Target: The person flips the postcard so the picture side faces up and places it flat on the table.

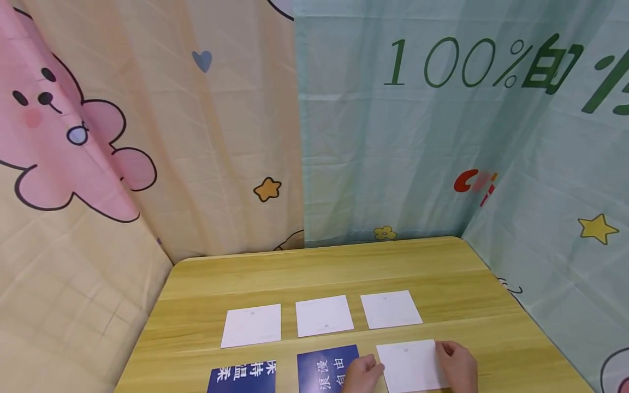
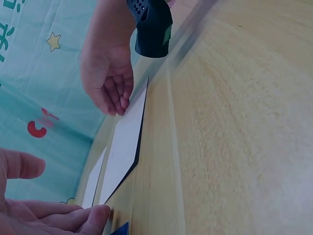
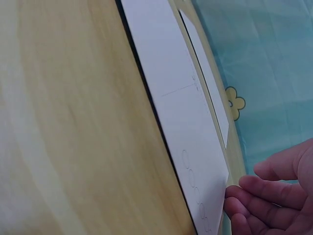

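Observation:
A white card (image 1: 413, 365) lies on the table at the front right, between my two hands. My left hand (image 1: 362, 374) touches its left edge with the fingertips; in the left wrist view the thumb (image 2: 24, 165) stands apart from the fingers. At the right edge, my right hand (image 1: 458, 364) rests its fingertips against the card, and the right wrist view shows its fingers (image 3: 266, 196) loosely bent with the thumb off the card. Just left of my left hand is a blue card (image 1: 314, 367) with white characters, partly covered by that hand.
Three white cards, left (image 1: 252, 326), middle (image 1: 324, 316) and right (image 1: 391, 310), form a row behind. Another blue card (image 1: 241, 379) is cut off at the bottom of the head view. Printed curtains (image 1: 373, 136) hang around the wooden table (image 1: 314, 273).

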The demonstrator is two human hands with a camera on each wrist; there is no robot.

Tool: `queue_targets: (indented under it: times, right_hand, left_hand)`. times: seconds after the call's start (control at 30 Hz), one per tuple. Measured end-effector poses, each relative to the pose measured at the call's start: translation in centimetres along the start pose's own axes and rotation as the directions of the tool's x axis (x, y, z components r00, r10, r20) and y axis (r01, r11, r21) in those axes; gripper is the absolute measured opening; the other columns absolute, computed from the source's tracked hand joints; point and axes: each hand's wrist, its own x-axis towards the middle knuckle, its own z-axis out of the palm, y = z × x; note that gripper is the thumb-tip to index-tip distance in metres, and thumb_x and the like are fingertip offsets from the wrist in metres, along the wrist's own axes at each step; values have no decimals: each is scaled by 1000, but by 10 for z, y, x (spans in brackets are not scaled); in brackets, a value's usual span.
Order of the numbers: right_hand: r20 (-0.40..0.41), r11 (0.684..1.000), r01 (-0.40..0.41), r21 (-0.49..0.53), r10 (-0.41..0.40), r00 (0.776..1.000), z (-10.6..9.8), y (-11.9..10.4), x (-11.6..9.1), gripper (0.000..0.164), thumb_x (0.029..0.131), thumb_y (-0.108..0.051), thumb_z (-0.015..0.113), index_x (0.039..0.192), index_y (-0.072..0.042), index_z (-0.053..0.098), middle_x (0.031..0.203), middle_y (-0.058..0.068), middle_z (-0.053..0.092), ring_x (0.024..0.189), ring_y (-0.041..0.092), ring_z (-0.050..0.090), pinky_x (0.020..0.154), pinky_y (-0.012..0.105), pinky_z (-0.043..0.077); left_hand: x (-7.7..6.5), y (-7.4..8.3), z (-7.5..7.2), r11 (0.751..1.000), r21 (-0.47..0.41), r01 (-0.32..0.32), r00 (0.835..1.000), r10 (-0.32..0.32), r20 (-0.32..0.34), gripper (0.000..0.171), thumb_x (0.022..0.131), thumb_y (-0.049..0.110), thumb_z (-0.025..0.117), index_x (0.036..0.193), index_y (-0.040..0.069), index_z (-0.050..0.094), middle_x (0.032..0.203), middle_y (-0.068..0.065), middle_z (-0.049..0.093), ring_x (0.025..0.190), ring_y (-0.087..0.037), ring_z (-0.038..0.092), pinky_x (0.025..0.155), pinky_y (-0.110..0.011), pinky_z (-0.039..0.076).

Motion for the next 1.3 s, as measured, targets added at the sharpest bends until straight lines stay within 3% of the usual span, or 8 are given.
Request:
queue_targets:
  times: [0.1, 0.2, 0.3, 0.37, 0.5, 0.63, 0.93, 1.3]
  right_hand:
    - [1, 1000, -4, -2, 4, 1000, 0, 0, 0, 30, 86, -17, 56, 92, 11, 63, 75, 13, 62, 67, 23, 55, 58, 32, 43]
    - [-9, 1000, 7, -2, -7, 1000, 0, 1, -1, 30, 86, -17, 56, 91, 11, 64, 74, 12, 62, 66, 23, 55, 58, 32, 42]
    - [-15, 1000, 18, 8, -18, 1000, 0, 1, -2, 31, 85, -17, 56, 92, 12, 64, 74, 12, 62, 66, 22, 55, 58, 32, 42]
    - [-16, 1000, 20, 20, -19, 1000, 0, 1, -2, 31, 85, -17, 56, 93, 12, 63, 74, 12, 62, 67, 22, 55, 59, 32, 42]
    - [-17, 999, 10, 35, -9, 1000, 0, 0, -3, 32, 86, -17, 56, 94, 12, 63, 74, 12, 62, 67, 23, 55, 59, 32, 42]
    - [-21, 999, 1, 32, -1, 1000, 1, 0, -3, 31, 86, -17, 56, 93, 12, 63, 73, 11, 61, 67, 22, 54, 59, 32, 41]
    - [21, 995, -25, 92, 23, 1000, 2, 2, 0, 26, 78, -9, 64, 94, 12, 64, 74, 9, 64, 65, 15, 55, 58, 28, 42]
    - [147, 977, -25, 211, -6, 989, -1, 4, 5, 47, 64, 5, 75, 104, 21, 56, 82, 13, 64, 74, 16, 57, 60, 19, 45]
  left_hand:
    - [0, -1, 2, 1000, 1, 14, 1000, -14, -9, 38, 84, 14, 59, 103, -19, 58, 100, -30, 61, 97, -40, 58, 82, -46, 46]
    - [0, -1, 4, 999, -26, 22, 1000, -22, -13, 27, 83, 13, 59, 86, -13, 62, 82, -19, 64, 78, -26, 61, 71, -36, 49]
    - [0, -1, 6, 998, -57, 27, 1000, -28, -8, 21, 82, 13, 59, 69, -3, 57, 64, -2, 57, 61, -10, 49, 57, -26, 42]
    - [0, -1, 7, 997, -69, 30, 1000, -30, -4, 20, 82, 13, 59, 68, -2, 58, 64, 1, 57, 60, -8, 48, 57, -25, 42]
    - [0, -1, 7, 998, -60, 31, 1000, -30, 3, 24, 82, 12, 59, 85, -11, 63, 82, -17, 66, 78, -22, 61, 72, -36, 49]
    - [0, 1, 7, 997, -64, 48, 999, -47, 17, 36, 83, 11, 58, 104, -19, 58, 101, -31, 60, 99, -40, 57, 83, -48, 45]
    - [1, 2, 9, 996, -65, 68, 998, -69, -11, 37, 82, 10, 59, 104, -20, 57, 99, -32, 60, 101, -44, 55, 85, -50, 43]
    - [2, -3, 12, 997, -67, 22, 997, -26, -69, 35, 80, 10, 60, 102, -18, 60, 96, -30, 62, 98, -41, 58, 83, -46, 46]
